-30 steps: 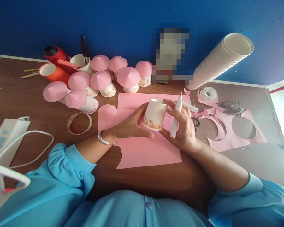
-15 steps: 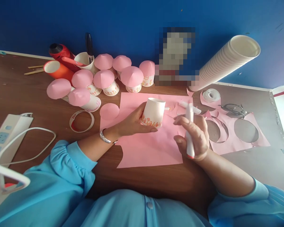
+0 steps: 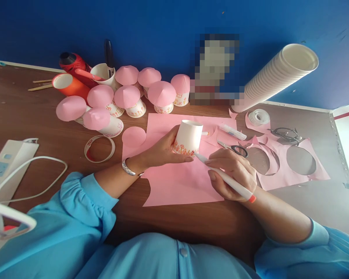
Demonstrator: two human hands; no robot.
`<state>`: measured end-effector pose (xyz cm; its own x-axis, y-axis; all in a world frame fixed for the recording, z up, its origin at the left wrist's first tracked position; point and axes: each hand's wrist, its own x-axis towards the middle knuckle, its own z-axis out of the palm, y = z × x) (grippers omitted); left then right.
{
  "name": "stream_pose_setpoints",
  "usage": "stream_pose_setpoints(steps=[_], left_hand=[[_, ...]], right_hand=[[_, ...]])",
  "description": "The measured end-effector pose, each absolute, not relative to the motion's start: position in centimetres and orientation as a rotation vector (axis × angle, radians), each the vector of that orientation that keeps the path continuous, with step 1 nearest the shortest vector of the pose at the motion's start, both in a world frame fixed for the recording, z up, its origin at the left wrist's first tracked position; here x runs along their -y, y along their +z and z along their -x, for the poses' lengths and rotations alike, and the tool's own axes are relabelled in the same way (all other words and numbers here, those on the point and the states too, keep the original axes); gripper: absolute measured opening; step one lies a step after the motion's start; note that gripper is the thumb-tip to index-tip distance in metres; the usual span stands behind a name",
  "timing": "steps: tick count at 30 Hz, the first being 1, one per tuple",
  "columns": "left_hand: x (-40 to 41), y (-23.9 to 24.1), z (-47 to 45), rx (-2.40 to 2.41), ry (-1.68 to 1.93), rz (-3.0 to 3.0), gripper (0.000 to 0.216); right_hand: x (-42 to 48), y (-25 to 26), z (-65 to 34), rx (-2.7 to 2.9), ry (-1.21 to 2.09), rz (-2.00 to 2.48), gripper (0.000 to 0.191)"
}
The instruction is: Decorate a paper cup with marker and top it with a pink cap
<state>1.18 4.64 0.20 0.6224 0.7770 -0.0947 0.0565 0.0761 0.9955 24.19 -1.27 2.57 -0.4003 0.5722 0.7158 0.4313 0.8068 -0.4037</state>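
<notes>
My left hand (image 3: 165, 149) is wrapped round a white paper cup (image 3: 190, 133), its opening facing up. Orange flower and grass drawings run along the cup's lower edge. In my right hand (image 3: 235, 170) is a white marker pen (image 3: 232, 182) with a red end, its tip at the drawn band near the cup's bottom right. Beneath both hands lies a pink paper sheet (image 3: 174, 186). Scissors (image 3: 238, 150) rest just beyond my right fingers, partly hidden by them.
Several cups with pink cone tops (image 3: 162, 94) stand at the back left. A tall stack of paper cups (image 3: 267, 83) leans at the back right. Cut pink scraps (image 3: 317, 166), a tape roll (image 3: 258, 117) and glasses (image 3: 285, 134) lie right; a power strip (image 3: 8, 166) sits left.
My right hand has turned the marker from upright to slanted and brought its tip to the cup. The scissors now show beside that hand. The left hand and cup stay almost still.
</notes>
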Motion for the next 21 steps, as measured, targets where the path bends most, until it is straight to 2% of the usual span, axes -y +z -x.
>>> stream_pose_setpoints(steps=[21], left_hand=[[-4.68,-0.1,-1.14,-0.779,0.636,-1.467,0.077]], right_hand=[[1.29,2.33,-23.87,2.075,0.201,0.732,0.026]])
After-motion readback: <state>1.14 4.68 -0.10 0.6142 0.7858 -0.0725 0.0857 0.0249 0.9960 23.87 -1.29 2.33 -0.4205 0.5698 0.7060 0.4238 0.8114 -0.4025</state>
